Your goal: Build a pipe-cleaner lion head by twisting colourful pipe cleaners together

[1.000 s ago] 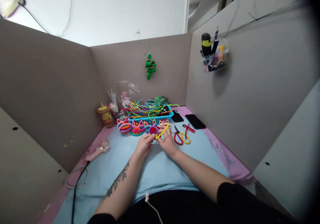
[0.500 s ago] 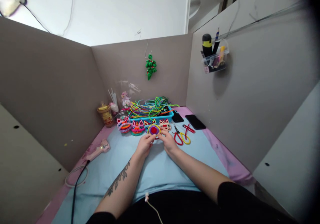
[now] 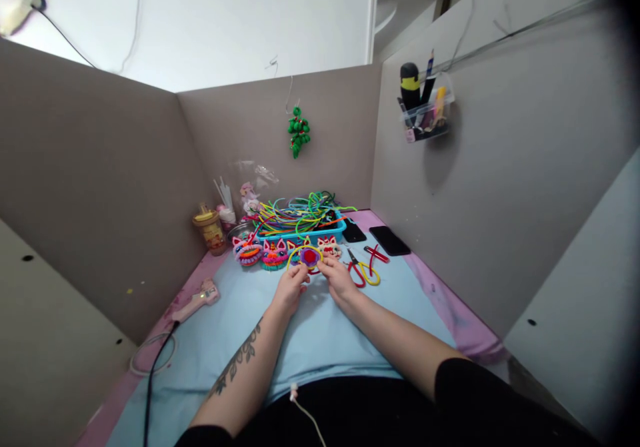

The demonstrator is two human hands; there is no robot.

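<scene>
Between my two hands is a round pipe-cleaner piece [image 3: 310, 256] with a red middle and a purple ring around it. A yellow pipe cleaner [image 3: 291, 255] arcs over its top and stands out in a loop on the left. My left hand [image 3: 291, 288] is closed, pinching at the lower left where the yellow strand comes down. Closed on the right edge of the piece is my right hand [image 3: 339, 280]. Both hands are above the blue cloth [image 3: 330, 347]. Fingertips partly hide the lower edge, where a bit of red strand shows.
Several pipe-cleaner animal faces [image 3: 275, 255] stand before a blue basket [image 3: 300, 237] of loose pipe cleaners. Scissors [image 3: 364, 270], a red-handled tool [image 3: 377, 254] and a black phone [image 3: 390, 240] lie right. A pink glue gun [image 3: 197, 300] and a lidded cup [image 3: 210, 230] are left.
The yellow strand has spread away from the purple ring into a wider loop on the left. Both hands stay closed in nearly the same place, and the view has shifted slightly.
</scene>
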